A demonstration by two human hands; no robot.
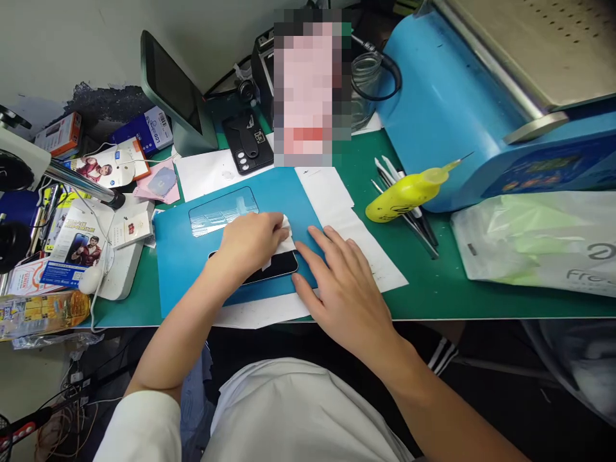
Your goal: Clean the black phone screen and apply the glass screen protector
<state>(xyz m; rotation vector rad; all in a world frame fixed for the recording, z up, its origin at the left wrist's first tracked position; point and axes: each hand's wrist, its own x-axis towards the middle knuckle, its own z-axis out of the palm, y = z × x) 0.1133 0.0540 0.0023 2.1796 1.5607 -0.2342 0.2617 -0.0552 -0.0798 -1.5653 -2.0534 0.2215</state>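
Note:
A phone [275, 268] with a black screen lies on a blue mat [185, 282]. My left hand [250, 240] is closed on a crumpled white wipe [287, 236] and rests over the phone's screen, hiding much of it. My right hand [339, 282] has its fingers spread, with thumb and index finger at the phone's right end. Behind my left hand, a clear screen protector [216, 215] lies flat on the mat.
White paper [370, 256] lies under and beside the mat. To the right are a yellow needle-tipped bottle [404, 197], tweezers [423, 240], a blue machine [447, 109] and a plastic bag [539, 244]. A black phone case [248, 144], a tablet-like screen [173, 83] and several boxes [84, 237] stand behind and left.

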